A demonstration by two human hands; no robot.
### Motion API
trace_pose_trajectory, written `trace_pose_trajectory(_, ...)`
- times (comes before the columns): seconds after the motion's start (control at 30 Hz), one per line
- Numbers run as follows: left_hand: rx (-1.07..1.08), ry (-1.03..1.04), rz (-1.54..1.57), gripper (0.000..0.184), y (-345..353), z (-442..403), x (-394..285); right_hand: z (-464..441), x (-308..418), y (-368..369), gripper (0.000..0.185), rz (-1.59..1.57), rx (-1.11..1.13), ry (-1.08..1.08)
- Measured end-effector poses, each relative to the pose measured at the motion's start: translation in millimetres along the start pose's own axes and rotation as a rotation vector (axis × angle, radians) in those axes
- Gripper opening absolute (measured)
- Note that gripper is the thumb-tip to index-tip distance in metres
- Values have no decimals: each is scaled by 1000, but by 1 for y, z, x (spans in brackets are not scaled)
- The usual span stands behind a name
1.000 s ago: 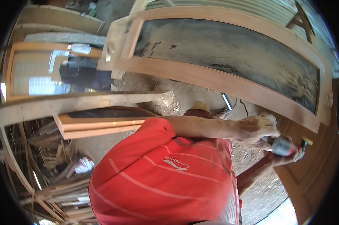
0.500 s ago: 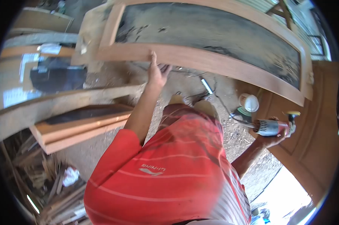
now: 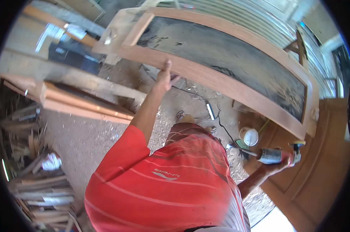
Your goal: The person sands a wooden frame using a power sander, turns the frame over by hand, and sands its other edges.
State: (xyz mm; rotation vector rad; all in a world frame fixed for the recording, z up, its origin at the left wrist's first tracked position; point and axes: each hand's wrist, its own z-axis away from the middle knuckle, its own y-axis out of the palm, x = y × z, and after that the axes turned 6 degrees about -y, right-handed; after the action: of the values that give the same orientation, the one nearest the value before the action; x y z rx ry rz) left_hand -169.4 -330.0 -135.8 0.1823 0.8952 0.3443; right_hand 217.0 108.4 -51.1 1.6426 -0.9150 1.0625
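Dusty floor [image 3: 82, 143] beneath a framed panel [image 3: 221, 50].
I see left fingers [image 3: 167, 66] clamped on its edge, right fingers [image 3: 283, 165] around a power tool [image 3: 269, 156].

Diffuse light falls evenly on a wood-framed panel [image 3: 221, 58], its upper edge bowed by fisheye distortion. Glare burns white beside the brown panelled door's [image 3: 318, 170] lower corner. Shadow darkens the scrap-wood pile [image 3: 39, 193]; the red shirt [image 3: 144, 189] blurs at lower right. Black vignetting rings the view.
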Motion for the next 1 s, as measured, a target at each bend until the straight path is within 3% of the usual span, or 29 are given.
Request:
trace_pose_trajectory(0.07,12,17,12,91,-1,9,12,-23,-17,-16,68,-64,29,9)
trace_pose_trajectory(0.2,31,46,22,85,3,24,24,-52,-14,6,53,-23,139,162)
trace_pose_trajectory(0.27,-24,33,-11,77,6,30,27,-67,-24,16,44,-46,167,93)
trace_pose_trajectory(0.4,22,-159,-389,67,-7,53,55,-65,-27,48,60,-167,351,430)
trace_pose_trajectory(0.47,336,-133,-726,62,36,133,47,-55,-36,59,73,-241,420,450)
trace_pose_trajectory(0.5,518,-107,-763,57,52,156,59,-47,-37,67,69,-219,488,422)
trace_pose_trajectory(0.57,783,347,-908,54,85,201,71,-18,-28,93,66,-94,634,359)
trace_pose_trajectory(0.63,793,266,-745,64,111,239,71,13,-8,132,67,12,733,312)
trace_pose_trajectory(0.73,758,671,-773,72,117,247,65,66,10,185,62,205,893,73)
trace_pose_trajectory(0.8,634,545,-708,70,102,244,59,96,21,211,56,329,1032,98)
trace_pose_trajectory(0.83,573,484,-673,68,94,242,54,109,18,220,53,426,1100,8)
trace_pose_trajectory(1.0,419,311,-94,56,55,225,44,181,11,264,61,517,1312,-148)
